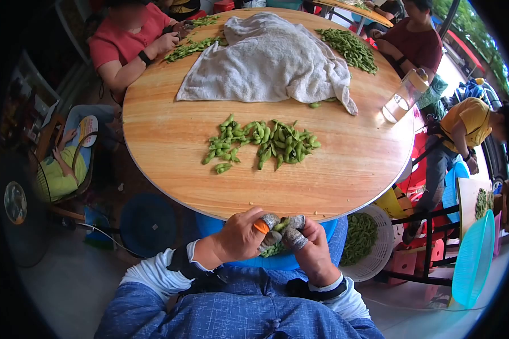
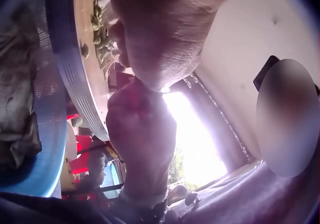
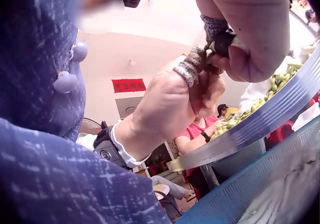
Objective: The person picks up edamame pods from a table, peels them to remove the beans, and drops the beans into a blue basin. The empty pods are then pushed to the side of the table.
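Over a blue basin (image 1: 254, 261) at the table's near edge, both hands meet at a green pod (image 1: 281, 225). The left hand (image 1: 238, 234) pinches its left side, with grey cloth wraps and an orange band on the fingers. From the other side the right hand (image 1: 314, 248) pinches it, its thumb and finger also wrapped in grey. Fingertips nearly touch. In the right wrist view the left hand (image 3: 167, 98) and right hand (image 3: 250, 33) meet, the pod hard to make out. More pods (image 1: 288, 144) lie on the wooden table (image 1: 169, 152) ahead.
A grey towel (image 1: 266, 62) covers the table's middle, with a clear jug (image 1: 398, 101) at right. A white basket (image 1: 383, 240) of pods stands right of the lap. Several people sit around. A turquoise basin (image 1: 474, 260) is far right, a dark blue one (image 1: 148, 225) at left.
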{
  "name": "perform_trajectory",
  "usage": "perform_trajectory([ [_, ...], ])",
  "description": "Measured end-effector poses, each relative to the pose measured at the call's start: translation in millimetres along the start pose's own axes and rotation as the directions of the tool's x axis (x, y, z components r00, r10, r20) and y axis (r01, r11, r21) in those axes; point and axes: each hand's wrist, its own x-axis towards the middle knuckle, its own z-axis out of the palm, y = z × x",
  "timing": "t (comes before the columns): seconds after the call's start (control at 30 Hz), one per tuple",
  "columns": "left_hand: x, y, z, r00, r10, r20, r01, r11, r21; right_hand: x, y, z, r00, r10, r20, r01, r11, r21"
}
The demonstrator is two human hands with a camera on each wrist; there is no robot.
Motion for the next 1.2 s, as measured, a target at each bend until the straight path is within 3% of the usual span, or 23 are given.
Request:
perform_trajectory([
  [0.07,0.0,2.0,-4.5,0.997,0.06,0.042,-0.064,0.992,0.107,0.2,0.5,-0.8,1.0,-0.006,0.016,0.006,1.0,-0.013],
  [0.17,-1.3,1.0,-9.1,0.998,0.045,0.042,-0.046,0.998,0.033,1.4,3.7,2.5,0.998,-0.051,0.031,0.052,0.998,-0.024],
  [0.27,-3.0,-0.7,0.7,0.993,-0.118,-0.005,0.111,0.944,-0.311,0.8,4.9,2.5,0.994,-0.105,0.043,0.108,0.991,-0.078],
  [0.37,-3.9,2.9,2.6,0.941,-0.331,0.066,0.307,0.758,-0.576,-0.4,4.5,3.8,0.986,-0.158,0.056,0.166,0.964,-0.206],
  [0.43,-2.0,2.0,1.9,0.927,-0.362,0.102,0.347,0.718,-0.604,-1.3,2.1,5.4,0.989,-0.144,0.044,0.15,0.965,-0.214],
  [0.47,-0.8,1.3,1.4,0.919,-0.376,0.12,0.366,0.697,-0.616,-0.3,-0.4,6.2,0.993,-0.111,0.032,0.115,0.978,-0.171],
  [0.57,1.1,9.4,-10.6,0.97,-0.217,0.109,0.241,0.918,-0.314,0.6,0.2,2.3,0.996,-0.07,0.055,0.076,0.992,-0.105],
  [0.6,0.9,8.5,-11.9,0.969,-0.215,0.12,0.245,0.892,-0.38,0.7,0.8,0.9,0.995,-0.065,0.077,0.072,0.993,-0.094],
  [0.67,1.7,5.4,-13.1,0.969,-0.204,0.137,0.245,0.827,-0.506,-2.2,-0.5,-0.2,0.991,-0.084,0.105,0.11,0.957,-0.27],
  [0.77,-11.3,-4.5,-6.3,0.97,-0.188,0.153,0.239,0.859,-0.453,-5.3,1.8,3.0,0.982,-0.156,0.106,0.188,0.864,-0.467],
  [0.87,-11.8,4.0,-8.0,0.923,-0.3,0.241,0.384,0.704,-0.597,-5.1,0.9,4.3,0.95,-0.26,0.174,0.311,0.738,-0.599],
  [0.97,-11.7,9.2,-6.9,0.886,-0.377,0.27,0.462,0.667,-0.585,-4.1,-0.7,7.1,0.907,-0.357,0.224,0.406,0.596,-0.693],
  [1.07,-11.1,6.0,2.6,0.89,-0.39,0.234,0.45,0.68,-0.579,-3.0,2.7,6.8,0.9,-0.39,0.194,0.394,0.542,-0.742],
  [1.17,-6.2,5.0,7.7,0.929,-0.342,0.144,0.37,0.823,-0.432,-5.3,1.7,5.7,0.899,-0.409,0.158,0.372,0.521,-0.768],
  [1.2,-4.6,5.8,9.1,0.925,-0.35,0.148,0.378,0.808,-0.452,-5.6,0.1,6.0,0.897,-0.416,0.148,0.371,0.526,-0.765],
])
